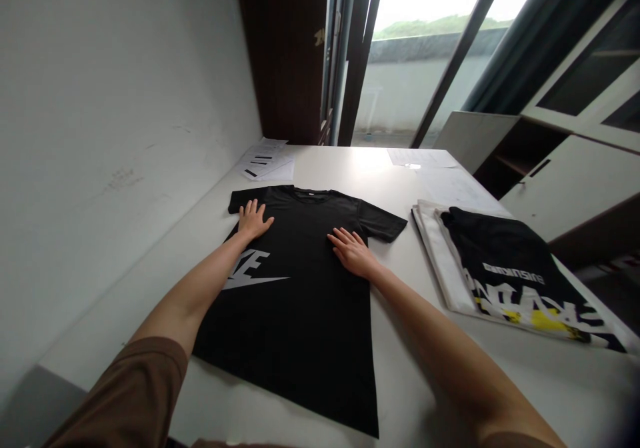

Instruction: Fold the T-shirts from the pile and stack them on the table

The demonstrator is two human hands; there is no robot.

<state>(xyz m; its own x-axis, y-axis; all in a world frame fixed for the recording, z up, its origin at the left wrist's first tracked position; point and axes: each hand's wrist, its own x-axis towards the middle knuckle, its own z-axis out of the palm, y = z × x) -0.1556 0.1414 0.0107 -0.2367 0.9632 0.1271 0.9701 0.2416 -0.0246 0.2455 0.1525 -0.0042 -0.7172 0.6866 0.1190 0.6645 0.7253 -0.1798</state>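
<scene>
A black T-shirt (305, 321) lies spread flat on the white table (345, 165), its collar at the far end and its hem toward me. Grey lettering and a pointed grey shape show on its left part, some of it hidden behind my left forearm. My left hand (254, 220) rests on the shirt near the left sleeve, fingers spread. On the right side of the chest lies my right hand (353, 251), palm down with its fingers stretched out. Neither hand grips the cloth.
Folded shirts (510, 261), black over white with white and yellow print, are stacked on the table at the right. Papers (267, 160) lie at the far left corner, more sheets (425, 160) at the far right. A wall (125, 101) borders the left side; white cabinets (575, 175) stand beyond the right.
</scene>
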